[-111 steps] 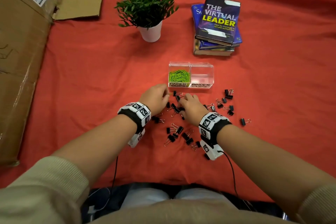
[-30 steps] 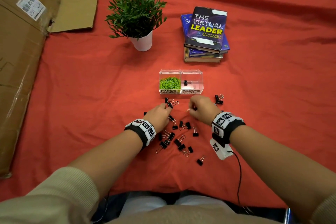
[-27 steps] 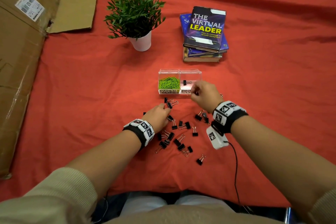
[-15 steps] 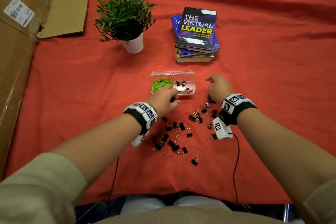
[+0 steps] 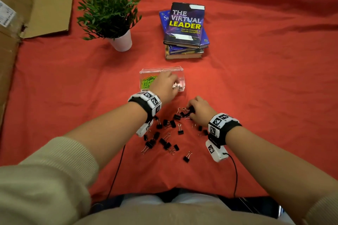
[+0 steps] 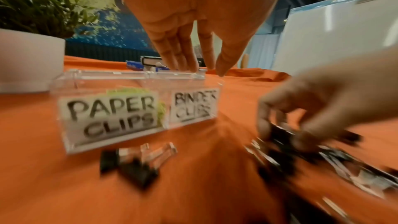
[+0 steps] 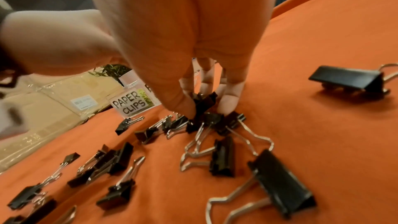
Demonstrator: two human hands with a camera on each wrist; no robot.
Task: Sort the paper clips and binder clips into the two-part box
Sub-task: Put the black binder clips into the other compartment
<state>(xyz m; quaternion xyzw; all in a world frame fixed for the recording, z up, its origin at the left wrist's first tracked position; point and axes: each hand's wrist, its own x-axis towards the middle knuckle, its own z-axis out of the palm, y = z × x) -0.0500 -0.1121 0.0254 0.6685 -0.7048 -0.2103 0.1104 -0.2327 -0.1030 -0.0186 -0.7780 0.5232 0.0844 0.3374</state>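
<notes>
We count some twenty binder clips between our hands on the red-clothed bench; left hand open over the box, right hand pinching one binder clip.

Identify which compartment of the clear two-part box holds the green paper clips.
The left compartment of the two-part box, labelled PAPER CLIPS; the right one, under the left hand, is labelled for binder clips.

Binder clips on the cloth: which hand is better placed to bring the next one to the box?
The right hand: its fingers already pinch a binder clip. The left hand is open above the box, holding nothing.
</notes>
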